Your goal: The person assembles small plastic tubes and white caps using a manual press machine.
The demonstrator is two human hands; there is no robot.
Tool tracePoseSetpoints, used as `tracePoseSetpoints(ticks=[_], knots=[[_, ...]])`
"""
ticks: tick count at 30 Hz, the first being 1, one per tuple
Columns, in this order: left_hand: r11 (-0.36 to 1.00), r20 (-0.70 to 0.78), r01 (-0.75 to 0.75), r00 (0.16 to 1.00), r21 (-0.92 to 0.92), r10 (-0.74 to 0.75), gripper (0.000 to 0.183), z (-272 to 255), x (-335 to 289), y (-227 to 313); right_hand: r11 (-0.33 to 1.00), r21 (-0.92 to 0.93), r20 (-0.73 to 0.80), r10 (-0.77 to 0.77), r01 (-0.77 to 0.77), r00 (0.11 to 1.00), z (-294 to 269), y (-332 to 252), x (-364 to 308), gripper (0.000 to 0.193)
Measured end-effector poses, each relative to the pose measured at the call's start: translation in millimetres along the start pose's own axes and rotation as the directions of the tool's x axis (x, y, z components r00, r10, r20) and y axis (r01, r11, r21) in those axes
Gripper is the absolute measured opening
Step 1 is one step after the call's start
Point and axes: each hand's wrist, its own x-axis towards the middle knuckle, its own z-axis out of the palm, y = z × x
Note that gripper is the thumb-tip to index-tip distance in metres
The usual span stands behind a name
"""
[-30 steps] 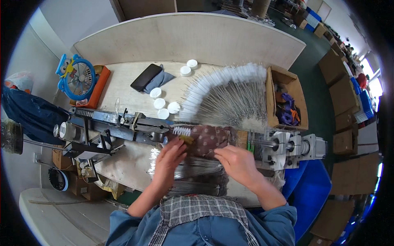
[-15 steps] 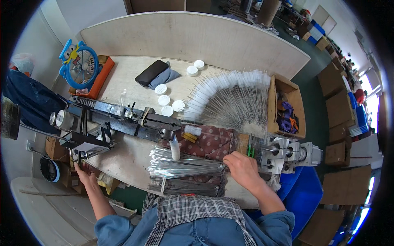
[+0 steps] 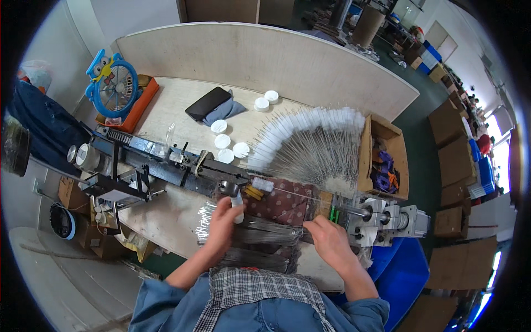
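Note:
My left hand (image 3: 220, 226) is closed at the white handle (image 3: 238, 210) below the metal machine's clamp (image 3: 228, 188); part of its grip is hidden. My right hand (image 3: 327, 239) pinches at the right end of a bundle of thin metal wires (image 3: 265, 229) lying on the near side of the table. A small white-bristled brush (image 3: 262, 184) sits beside the clamp, above yellow pieces (image 3: 254, 192). Its thin wire stem runs right toward the spindle (image 3: 359, 212). Beneath lies a brown polka-dot cloth (image 3: 285, 205).
Many white-bristled brushes (image 3: 310, 127) fan out behind the cloth. A cardboard box (image 3: 402, 160) stands right of them. White round caps (image 3: 219, 126), a dark phone (image 3: 207, 103) and a blue fan (image 3: 115, 88) are at the back. A blue bin (image 3: 404, 271) sits low at right.
My left hand has come from the machine's far left end to the white handle. My right hand stays at the wire ends. The view has shifted slightly.

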Motion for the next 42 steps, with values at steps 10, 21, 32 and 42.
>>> tracePoseSetpoints(ticks=[10, 21, 32, 42], knots=[[0.642, 0.476, 0.482, 0.856, -0.596, -0.201, 0.047, 7, -36, 99, 0.995, -0.097, -0.021, 0.037, -0.039, 0.999, -49, -13, 11, 0.026], [0.502, 0.700, -0.785, 0.585, 0.363, 0.410, 0.033, 129, 16, 52, 0.942, 0.275, -0.341, 0.283, -0.193, 0.897, -74, 34, 48, 0.015], [-0.239, 0.872, -0.839, 0.477, 0.489, 0.110, 0.011, 153, 69, 5, 0.946, 0.220, -0.313, 0.300, -0.238, 0.901, -46, 59, 41, 0.012], [-0.136, 0.812, -0.882, 0.342, 0.451, 0.473, 0.025, 88, 63, 22, 0.948, 0.302, -0.161, -0.054, 0.102, 0.985, -49, 29, 86, 0.013]])
